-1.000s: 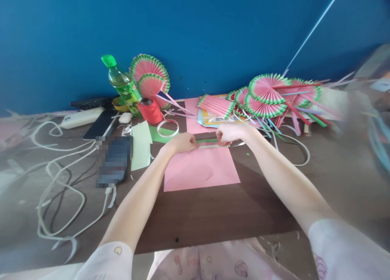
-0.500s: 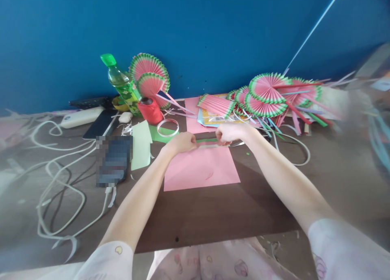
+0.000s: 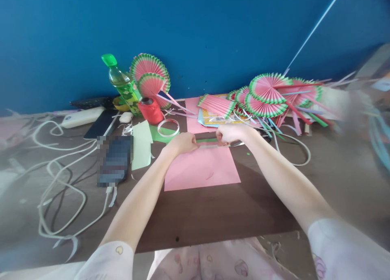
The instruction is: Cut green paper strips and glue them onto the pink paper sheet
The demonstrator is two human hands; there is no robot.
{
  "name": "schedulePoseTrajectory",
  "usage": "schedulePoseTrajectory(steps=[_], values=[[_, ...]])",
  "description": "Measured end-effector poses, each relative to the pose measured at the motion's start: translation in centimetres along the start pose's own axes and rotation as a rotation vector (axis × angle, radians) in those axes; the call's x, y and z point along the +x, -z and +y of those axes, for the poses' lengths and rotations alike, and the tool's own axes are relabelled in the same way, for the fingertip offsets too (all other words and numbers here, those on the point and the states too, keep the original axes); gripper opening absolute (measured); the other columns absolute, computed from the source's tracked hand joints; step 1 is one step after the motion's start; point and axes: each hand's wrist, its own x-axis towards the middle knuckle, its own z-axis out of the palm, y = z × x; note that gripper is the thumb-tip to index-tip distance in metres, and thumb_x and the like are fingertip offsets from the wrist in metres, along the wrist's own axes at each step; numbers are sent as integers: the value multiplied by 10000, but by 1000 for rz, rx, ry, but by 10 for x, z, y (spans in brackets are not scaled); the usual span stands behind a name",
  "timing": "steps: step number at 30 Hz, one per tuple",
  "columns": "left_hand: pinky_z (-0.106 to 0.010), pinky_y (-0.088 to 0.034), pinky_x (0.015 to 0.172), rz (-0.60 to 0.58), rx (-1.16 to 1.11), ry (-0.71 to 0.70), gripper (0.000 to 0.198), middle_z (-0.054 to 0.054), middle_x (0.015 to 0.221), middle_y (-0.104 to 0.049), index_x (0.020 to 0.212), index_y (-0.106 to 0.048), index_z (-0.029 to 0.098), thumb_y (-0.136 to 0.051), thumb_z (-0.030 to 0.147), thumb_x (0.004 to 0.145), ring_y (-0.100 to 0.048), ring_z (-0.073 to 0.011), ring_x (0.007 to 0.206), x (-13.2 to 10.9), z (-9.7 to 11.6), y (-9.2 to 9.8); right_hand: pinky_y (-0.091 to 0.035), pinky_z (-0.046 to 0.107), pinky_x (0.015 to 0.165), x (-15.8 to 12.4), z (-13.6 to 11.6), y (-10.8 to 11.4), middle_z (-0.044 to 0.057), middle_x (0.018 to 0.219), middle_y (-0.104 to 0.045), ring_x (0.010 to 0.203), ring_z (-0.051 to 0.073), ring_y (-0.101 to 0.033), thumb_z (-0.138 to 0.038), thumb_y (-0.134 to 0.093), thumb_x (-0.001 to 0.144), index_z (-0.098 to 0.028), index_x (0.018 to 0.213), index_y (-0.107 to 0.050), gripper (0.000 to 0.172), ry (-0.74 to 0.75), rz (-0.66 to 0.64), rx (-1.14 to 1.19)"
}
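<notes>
My left hand (image 3: 182, 143) pinches the left end of a narrow green paper strip (image 3: 206, 141), fingers closed on it. My right hand (image 3: 230, 133) pinches the strip's right end, also closed. The strip is stretched between both hands along the far edge of a pink paper sheet (image 3: 201, 169) that lies flat on the dark wooden table (image 3: 213, 215).
Folded pink-and-green paper fans (image 3: 268, 94) pile up at the back right, more fans (image 3: 150, 76) behind a green-capped bottle (image 3: 121, 85) and a red spool (image 3: 150, 110). A tape ring (image 3: 168, 128), light green paper (image 3: 141, 144), a phone (image 3: 113, 160) and white cables (image 3: 57, 182) lie left.
</notes>
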Motion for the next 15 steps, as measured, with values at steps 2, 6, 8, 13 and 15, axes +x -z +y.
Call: schedulePoseTrajectory(steps=[2,6,8,13,15], values=[[-253,-373,567,-4,11,12,210,-75,785,-657,718,-610,158,-492,331,701,-586,-179,674,0,-1,0,-383,209,491,1,1,0,50,708,-652,627,140,-583,-220,-578,679,-151,774,-657,142,4,-3,-14],[-256,-362,550,37,68,66,307,-70,815,-659,752,-597,170,-521,460,685,-594,-195,709,3,-8,-1,-376,212,491,2,5,2,36,622,-601,553,117,-533,-310,-601,694,-135,715,-636,180,-11,-40,-7],[-256,-362,549,34,81,75,339,-64,817,-661,764,-599,178,-524,498,676,-598,-196,715,4,-12,-1,-365,210,481,2,8,4,17,573,-561,502,95,-488,-345,-612,691,-137,644,-600,213,-11,-62,9],[-267,-371,570,38,74,83,312,-58,811,-660,769,-615,188,-536,472,668,-600,-206,718,6,-14,-2,-342,222,470,5,15,5,-12,508,-495,466,87,-438,-467,-641,654,-158,566,-531,340,-28,-62,-12],[-266,-365,564,37,61,80,300,-54,792,-655,751,-613,188,-539,466,664,-597,-204,707,6,-15,-2,-346,225,478,6,17,5,-15,507,-487,475,90,-442,-486,-651,639,-160,569,-527,356,-42,-63,-13]])
